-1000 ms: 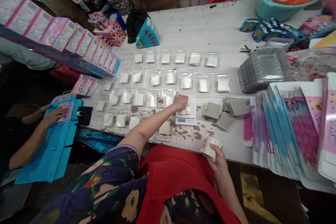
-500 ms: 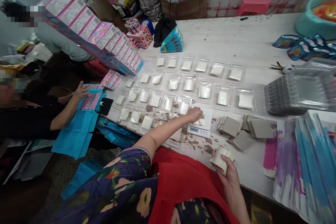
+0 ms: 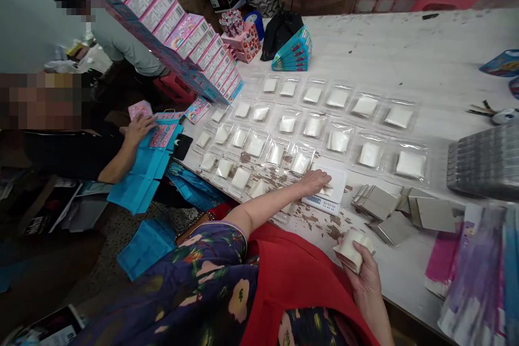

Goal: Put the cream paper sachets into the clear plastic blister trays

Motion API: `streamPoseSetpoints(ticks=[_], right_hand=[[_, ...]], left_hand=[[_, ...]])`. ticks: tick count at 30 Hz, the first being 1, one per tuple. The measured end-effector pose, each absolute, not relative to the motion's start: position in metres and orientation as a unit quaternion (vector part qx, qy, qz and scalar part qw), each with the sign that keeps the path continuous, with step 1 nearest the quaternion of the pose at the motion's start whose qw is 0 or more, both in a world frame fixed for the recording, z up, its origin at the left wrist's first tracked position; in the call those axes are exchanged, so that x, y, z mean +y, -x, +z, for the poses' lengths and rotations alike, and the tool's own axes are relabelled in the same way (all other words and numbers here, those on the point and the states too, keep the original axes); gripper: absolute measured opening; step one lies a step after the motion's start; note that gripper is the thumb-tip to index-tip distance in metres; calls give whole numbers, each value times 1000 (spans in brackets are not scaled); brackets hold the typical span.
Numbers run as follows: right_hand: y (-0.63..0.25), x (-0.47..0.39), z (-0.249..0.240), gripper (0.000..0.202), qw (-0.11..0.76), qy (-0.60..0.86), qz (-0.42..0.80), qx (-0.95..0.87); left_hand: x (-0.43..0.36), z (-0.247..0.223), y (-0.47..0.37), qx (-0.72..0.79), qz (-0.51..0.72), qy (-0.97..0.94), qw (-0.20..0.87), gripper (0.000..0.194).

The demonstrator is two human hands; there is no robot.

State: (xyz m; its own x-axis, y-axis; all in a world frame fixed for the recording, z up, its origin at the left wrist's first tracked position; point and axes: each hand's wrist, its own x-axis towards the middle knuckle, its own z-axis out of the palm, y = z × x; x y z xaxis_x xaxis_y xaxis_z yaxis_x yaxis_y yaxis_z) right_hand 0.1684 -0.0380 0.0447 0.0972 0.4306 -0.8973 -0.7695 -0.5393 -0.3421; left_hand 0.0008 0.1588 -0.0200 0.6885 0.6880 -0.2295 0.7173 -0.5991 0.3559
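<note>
My left hand (image 3: 315,181) reaches over a small white digital scale (image 3: 322,204). Its fingers are bent together onto a few white sheets (image 3: 326,190) on the scale's plate; the fingertips are partly hidden. Near the table's front edge my right hand (image 3: 367,265) is closed around a thick, curved stack of white square sheets (image 3: 353,246), thumb on top. Several rows of clear plastic trays (image 3: 338,141), most with a white square stack inside, lie beyond and left of the scale. Grey square cards (image 3: 377,203) lie in loose piles to its right.
Stacked clear trays (image 3: 482,165) and purple-and-blue packaging (image 3: 474,275) stand at right. Tall pink boxes (image 3: 178,27) rise at left. A co-worker's hand (image 3: 139,128) rests by blue bags (image 3: 148,170). A blue fan-shaped pack (image 3: 292,51) sits at the back.
The camera view has swung, so the table's contents appear farther right. My left hand stays at the scale and my right hand keeps its stack. The co-worker's hand now has a pink packet by it.
</note>
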Motion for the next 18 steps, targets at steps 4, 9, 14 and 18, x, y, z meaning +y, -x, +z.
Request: streamPoseSetpoints(ticks=[4,9,14,18], right_hand=[[-168,-38,42,47,470,580,650,140],[-166,-38,36,50,471,575,659,114],[-158,-29,40,54,463,570,659,163],[-151,-20,49,68,451,564,663,195]], left_hand=[[159,-21,0,381,-31,-893,238,25],[162,-19,4,473,9,-790,390,7],[206,-2,52,543,82,-651,524,23],[297,47,142,655,98,-643,386,20]])
